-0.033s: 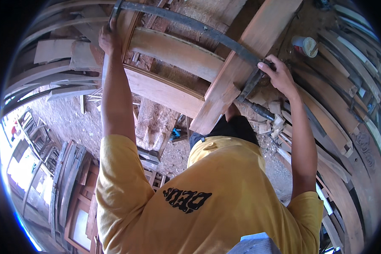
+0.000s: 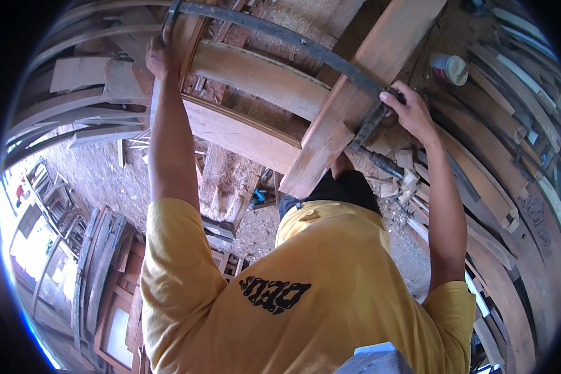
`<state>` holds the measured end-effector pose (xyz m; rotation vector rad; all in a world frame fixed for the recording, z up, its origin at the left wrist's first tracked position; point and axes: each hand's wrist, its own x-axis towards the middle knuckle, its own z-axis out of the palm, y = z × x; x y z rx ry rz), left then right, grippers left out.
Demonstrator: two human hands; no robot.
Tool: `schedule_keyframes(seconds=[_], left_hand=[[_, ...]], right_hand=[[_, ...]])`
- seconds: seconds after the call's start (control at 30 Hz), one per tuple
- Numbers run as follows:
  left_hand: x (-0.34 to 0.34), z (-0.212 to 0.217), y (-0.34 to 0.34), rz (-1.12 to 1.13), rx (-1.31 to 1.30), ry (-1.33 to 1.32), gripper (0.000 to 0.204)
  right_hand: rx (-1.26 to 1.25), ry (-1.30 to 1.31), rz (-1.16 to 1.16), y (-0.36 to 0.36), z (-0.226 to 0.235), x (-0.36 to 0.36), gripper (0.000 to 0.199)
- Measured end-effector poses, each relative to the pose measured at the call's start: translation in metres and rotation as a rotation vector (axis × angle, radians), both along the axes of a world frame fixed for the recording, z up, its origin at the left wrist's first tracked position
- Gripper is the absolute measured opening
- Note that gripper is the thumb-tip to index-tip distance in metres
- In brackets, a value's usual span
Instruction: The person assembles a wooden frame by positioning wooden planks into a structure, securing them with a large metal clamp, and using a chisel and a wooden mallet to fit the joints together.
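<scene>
A long dark metal bar clamp point(image 2: 293, 40) spans a wooden frame from side to side. My left hand point(image 2: 161, 59) is closed round the clamp's jaw at the left end, beside the frame's left board. At the opposite end, my right hand point(image 2: 412, 113) grips the bar near the other jaw point(image 2: 370, 124), thumb and fingers bent round it. That jaw reaches down beside the frame's wide right board point(image 2: 355, 93). Two cross boards, a farther one point(image 2: 255, 75) and a nearer one point(image 2: 240, 134), join the sides. Some fingertips of both hands are hidden.
A white tub point(image 2: 449, 67) stands beyond my right hand. Stacked planks point(image 2: 492, 187) line the right side, with more boards point(image 2: 81, 78) at the left. Small wood offcuts point(image 2: 408, 181) lie near my legs. A blue tool point(image 2: 259, 197) rests below the frame.
</scene>
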<state>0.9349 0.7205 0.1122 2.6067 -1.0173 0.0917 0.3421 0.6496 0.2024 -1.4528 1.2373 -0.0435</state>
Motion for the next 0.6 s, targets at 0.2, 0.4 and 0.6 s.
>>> schedule_keyframes(seconds=[0.2,0.4,0.6], left_hand=[[0.012,-0.005,0.008,-0.023,-0.052,-0.014,0.069],[0.001,-0.001,0.001,0.035,-0.007,0.027,0.069],[0.0,0.001,0.011,0.06,-0.051,-0.036,0.066]], right_hand=[[0.3,0.041,0.014,-0.012,0.007,0.008,0.041],[0.468,0.102,0.137,-0.024,0.003,0.005,0.046],[0.501,0.129,0.168,-0.036,0.035,0.016,0.045]])
